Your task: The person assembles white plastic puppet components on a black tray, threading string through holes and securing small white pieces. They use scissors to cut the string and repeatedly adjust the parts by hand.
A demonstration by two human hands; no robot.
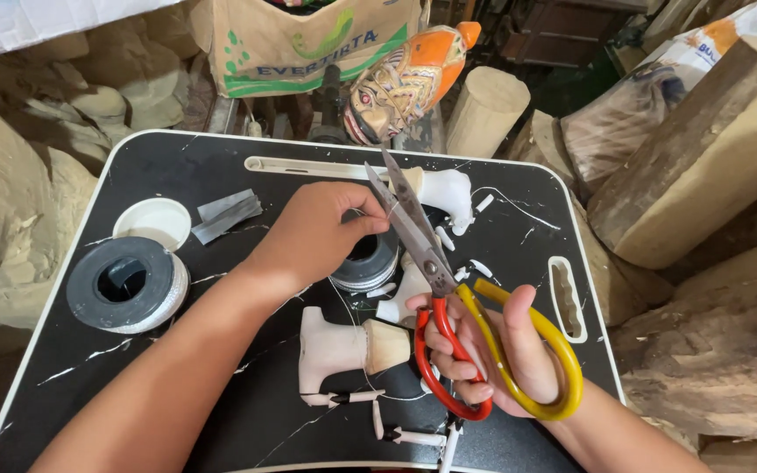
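- The right hand [492,346] grips a pair of scissors [449,289] near the front right corner of the black lap tray [177,162]; fingers pass through the red loop and the yellow loop, and the steel blades stand slightly parted, pointing toward the tray's far edge.
- The left hand [317,232] hovers over the middle of the tray, thumb and forefinger pinched narrow on a thin white thread [385,208] that crosses the blades just below their tips.
- The thread looks light, limp and easily lost from the fingers; it probably handles best pinched close to the blades and kept taut, so it does not slide along the edge.
- The scissors seem stiff and fairly heavy, with sharp points; the loops are the safe hold.
- Under the left hand sits a grey spool [365,263]; a larger grey tape roll [124,285] lies by the left edge, with a white lid [152,222] touching its far side.
- A pale carved wooden torso [343,346] lies toward the front edge, with small carved sticks [413,435] just beside it; a white-painted piece [444,193] rests near the far edge.
- Beyond the tray stands a painted orange mask [409,83].
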